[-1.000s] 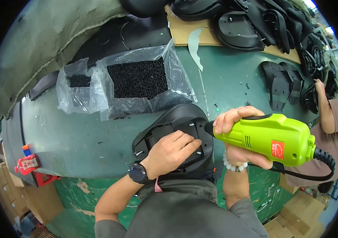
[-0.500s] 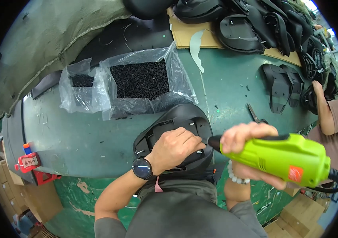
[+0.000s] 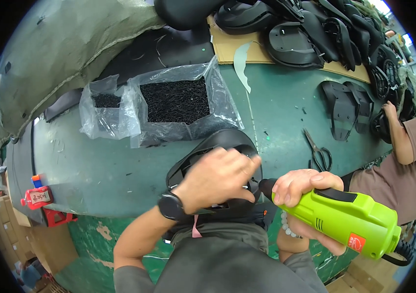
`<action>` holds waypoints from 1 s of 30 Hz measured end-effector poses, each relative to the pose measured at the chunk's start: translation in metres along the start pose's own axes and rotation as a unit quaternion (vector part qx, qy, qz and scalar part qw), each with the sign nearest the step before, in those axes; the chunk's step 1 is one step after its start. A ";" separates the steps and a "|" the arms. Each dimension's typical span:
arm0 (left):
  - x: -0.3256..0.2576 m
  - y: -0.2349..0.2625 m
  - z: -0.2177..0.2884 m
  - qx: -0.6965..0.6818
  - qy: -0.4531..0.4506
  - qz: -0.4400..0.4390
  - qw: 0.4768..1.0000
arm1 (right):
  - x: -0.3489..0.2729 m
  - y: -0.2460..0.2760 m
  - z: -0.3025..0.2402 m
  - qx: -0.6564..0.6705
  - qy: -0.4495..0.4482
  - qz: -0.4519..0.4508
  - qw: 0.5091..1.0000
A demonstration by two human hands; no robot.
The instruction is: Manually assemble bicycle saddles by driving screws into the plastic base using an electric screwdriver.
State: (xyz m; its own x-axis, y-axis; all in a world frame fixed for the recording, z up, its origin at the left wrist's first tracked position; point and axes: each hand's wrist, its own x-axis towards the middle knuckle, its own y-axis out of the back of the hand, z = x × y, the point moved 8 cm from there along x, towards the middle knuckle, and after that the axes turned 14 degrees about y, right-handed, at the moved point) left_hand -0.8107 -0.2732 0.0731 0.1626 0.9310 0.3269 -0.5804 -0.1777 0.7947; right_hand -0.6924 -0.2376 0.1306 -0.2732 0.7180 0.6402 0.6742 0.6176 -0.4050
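The left hand [image 3: 217, 178] lies spread on a black saddle [image 3: 217, 146] at the desk's [image 3: 105, 171] near edge. The right hand [image 3: 300, 190] grips a green driver [image 3: 344, 219] beside it.

Single head-worn fisheye view, looking steeply down and forward at close range onto the green table [image 3: 95, 171]; forearms enter from the lower edge, and straight edges bow toward the rim.
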 end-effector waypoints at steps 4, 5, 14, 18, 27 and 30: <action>0.017 0.048 -0.105 0.170 0.142 0.109 0.969 | -0.009 0.020 -0.004 -0.047 0.056 -0.039 0.997; 0.012 0.056 -0.133 0.242 0.181 0.150 0.941 | -0.014 0.019 -0.002 -0.042 0.055 -0.042 0.997; -0.005 0.035 -0.192 0.204 0.280 0.082 0.935 | -0.032 0.037 0.015 -0.073 0.017 0.030 0.997; -0.007 0.049 -0.184 0.182 0.269 0.124 0.938 | -0.035 0.038 0.021 -0.062 -0.006 0.040 0.997; -0.023 0.034 -0.047 -0.011 0.062 0.114 0.991 | -0.044 0.033 0.034 -0.070 -0.045 -0.004 0.997; -0.042 -0.005 -0.015 -0.086 0.049 0.009 0.995 | -0.037 0.025 0.034 -0.061 -0.019 -0.066 0.996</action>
State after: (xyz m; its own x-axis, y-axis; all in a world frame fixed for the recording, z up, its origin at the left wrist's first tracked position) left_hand -0.8260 -0.3063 0.0479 0.0778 0.9563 0.2820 -0.7124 -0.1445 0.6867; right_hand -0.6890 -0.2375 0.0743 -0.3896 0.6454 0.6570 0.7076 0.6664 -0.2351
